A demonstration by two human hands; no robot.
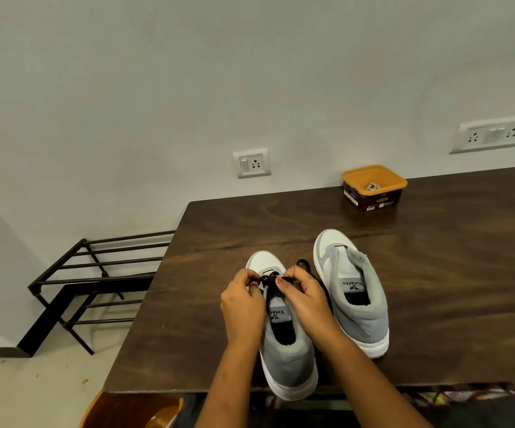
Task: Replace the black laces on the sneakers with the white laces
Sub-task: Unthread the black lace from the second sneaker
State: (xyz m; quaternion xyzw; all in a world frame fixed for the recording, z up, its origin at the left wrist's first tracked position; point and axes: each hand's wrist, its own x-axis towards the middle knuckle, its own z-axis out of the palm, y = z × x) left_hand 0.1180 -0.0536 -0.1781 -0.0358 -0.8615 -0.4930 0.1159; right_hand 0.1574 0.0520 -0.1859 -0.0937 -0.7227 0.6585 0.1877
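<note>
Two grey and white sneakers stand on the dark wooden table (435, 273), toes pointing away from me. The left sneaker (287, 353) carries a black lace (270, 281) near its toe end. My left hand (244, 304) and my right hand (304, 299) both pinch that black lace over the tongue. A loop of the lace (304, 263) sticks out past my right hand. The right sneaker (353, 291) stands beside it with no lace in its eyelets. A white lace bundle (372, 186) lies in the orange tub at the back.
The orange tub (373, 187) with a dark label stands near the table's far edge. A black metal rack (95, 282) stands on the floor to the left of the table. Wall sockets (251, 163) sit on the wall behind. The left sneaker's heel overhangs the table's near edge.
</note>
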